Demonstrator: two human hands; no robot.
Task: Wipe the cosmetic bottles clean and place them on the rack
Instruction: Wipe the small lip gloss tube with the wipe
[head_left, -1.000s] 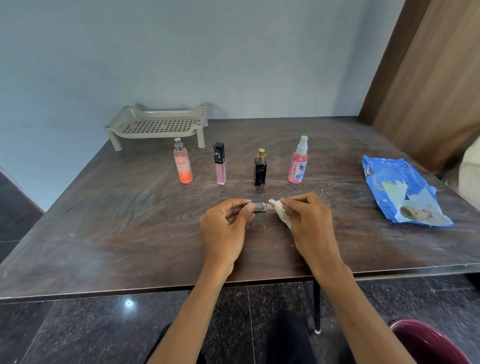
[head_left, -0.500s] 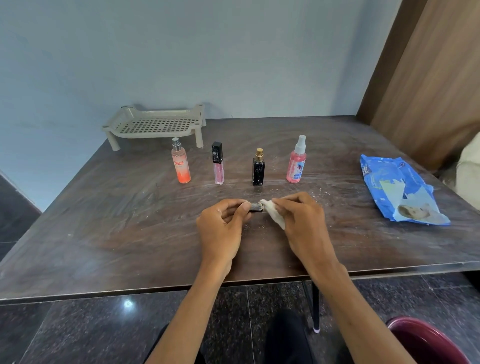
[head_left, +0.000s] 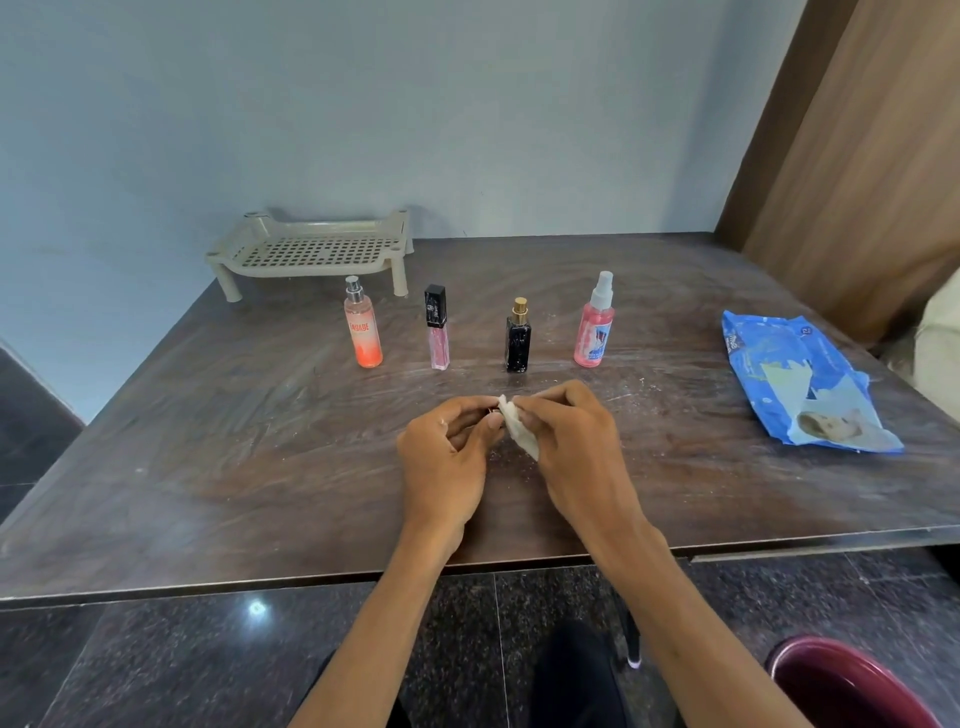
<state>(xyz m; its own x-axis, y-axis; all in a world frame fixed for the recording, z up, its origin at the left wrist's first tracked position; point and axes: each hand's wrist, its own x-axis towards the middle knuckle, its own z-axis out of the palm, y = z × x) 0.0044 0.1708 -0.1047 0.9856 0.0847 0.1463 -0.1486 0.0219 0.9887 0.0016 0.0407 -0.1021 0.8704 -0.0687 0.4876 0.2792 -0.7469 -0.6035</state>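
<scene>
A dark wood-grain table (head_left: 208, 467) spreads under my fingers (head_left: 556, 402). Beyond them rises a pale blue wall (head_left: 363, 104); far to their right stands a brown wooden panel (head_left: 857, 156). Below them, nearer me, the polished dark speckled floor (head_left: 156, 670) mirrors a small light (head_left: 257, 608).

4 bottles (head_left: 439, 327) before the rack (head_left: 311, 253), wipes pack (head_left: 802, 384) at right, on table (head_left: 208, 441).
</scene>
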